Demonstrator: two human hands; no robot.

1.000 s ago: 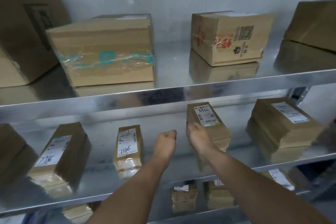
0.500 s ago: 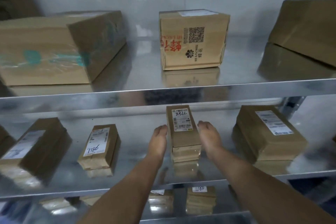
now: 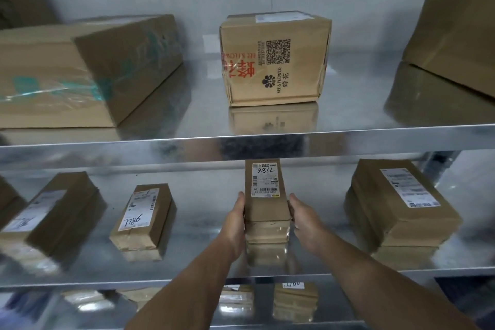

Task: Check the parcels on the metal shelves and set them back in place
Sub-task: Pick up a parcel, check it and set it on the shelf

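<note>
Left hand [image 3: 237,220] and right hand [image 3: 302,218], grips flat and unclenched, pressed parcel 7786 [image 3: 265,203] on the middle shelf [image 3: 107,277]; other parcels [image 3: 142,217] probably still due.

- Shelves [image 3: 348,94]: bare sheet metal, smooth and glossy, mirroring the boxes that stand on them
- Narrow parcel [image 3: 265,209]: matt brown cardboard, its near end wrapped in shiny clear tape
- Its label [image 3: 266,181]: white paper, matt
- Large box [image 3: 53,104] at left: dull brown cardboard under wrinkled, glossy clear tape
- Printed box [image 3: 273,61]: smooth brown cardboard, glossy taped edges
</note>
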